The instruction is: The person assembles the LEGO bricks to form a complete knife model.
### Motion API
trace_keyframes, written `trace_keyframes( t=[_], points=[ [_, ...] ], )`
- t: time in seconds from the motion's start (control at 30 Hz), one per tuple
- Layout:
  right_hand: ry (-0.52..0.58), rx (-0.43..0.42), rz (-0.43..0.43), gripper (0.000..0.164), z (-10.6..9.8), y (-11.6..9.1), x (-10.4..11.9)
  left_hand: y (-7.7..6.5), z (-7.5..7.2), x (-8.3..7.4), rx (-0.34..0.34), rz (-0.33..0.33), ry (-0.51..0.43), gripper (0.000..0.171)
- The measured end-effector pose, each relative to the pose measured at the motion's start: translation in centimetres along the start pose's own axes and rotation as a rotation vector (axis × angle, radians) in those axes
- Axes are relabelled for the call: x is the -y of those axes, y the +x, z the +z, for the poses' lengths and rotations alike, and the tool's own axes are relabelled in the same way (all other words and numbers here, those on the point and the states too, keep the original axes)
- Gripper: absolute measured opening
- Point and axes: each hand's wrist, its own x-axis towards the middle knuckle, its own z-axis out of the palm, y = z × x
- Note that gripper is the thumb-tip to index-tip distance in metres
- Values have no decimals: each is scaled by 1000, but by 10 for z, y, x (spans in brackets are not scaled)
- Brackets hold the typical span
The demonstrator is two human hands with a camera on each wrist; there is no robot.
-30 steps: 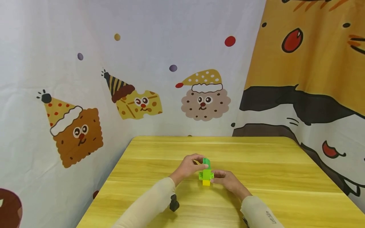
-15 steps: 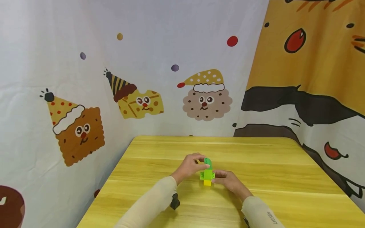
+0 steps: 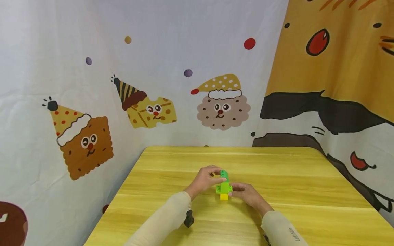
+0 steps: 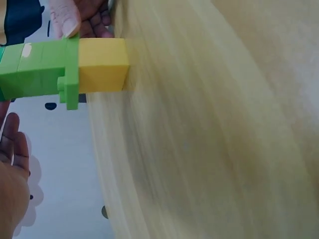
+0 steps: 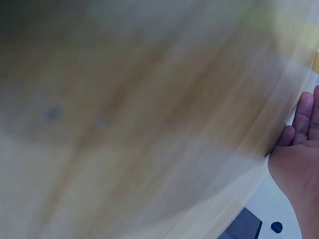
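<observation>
A small tower of toy building bricks stands upright on the table, mid-front in the head view. Its base is a yellow brick [image 3: 224, 196]. Above it come a light green plate [image 4: 73, 74] jutting out on both sides and light green bricks [image 3: 225, 187]. A darker green rounded brick [image 3: 224, 176] tops the tower. My left hand [image 3: 204, 179] pinches that top brick from the left, thumb in front. From the right, my right hand [image 3: 248, 195] pinches the jutting end of the light green plate. In the right wrist view only part of the right hand [image 5: 304, 144] shows, at the right edge.
The wood-grain table [image 3: 172, 160] carries the tower. Behind it hangs a pale cloth [image 3: 160, 44] printed with cartoon biscuits and cheese. A black device [image 3: 189, 218] sits at the left sleeve's cuff.
</observation>
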Motion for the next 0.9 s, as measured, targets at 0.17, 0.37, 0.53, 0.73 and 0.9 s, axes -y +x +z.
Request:
trace_keyframes(
  t=[0.17,0.37,0.53,0.73,0.9],
  points=[
    [8,3,1,47,0,-1,1,-4,2,1,-12,2,-34,31],
    [27,-1,-22,45,1,-1,1,-9,-2,1,-16,-50,-136,39],
    [30,-2,-26,45,1,-2,1,-13,-6,-7,-19,-70,-200,40],
    [30,14,-26,47,1,0,1,-12,-2,-4,-38,-70,-201,30],
    [34,23,-34,47,0,0,0,-11,3,4,-55,-56,-195,31]
  ],
)
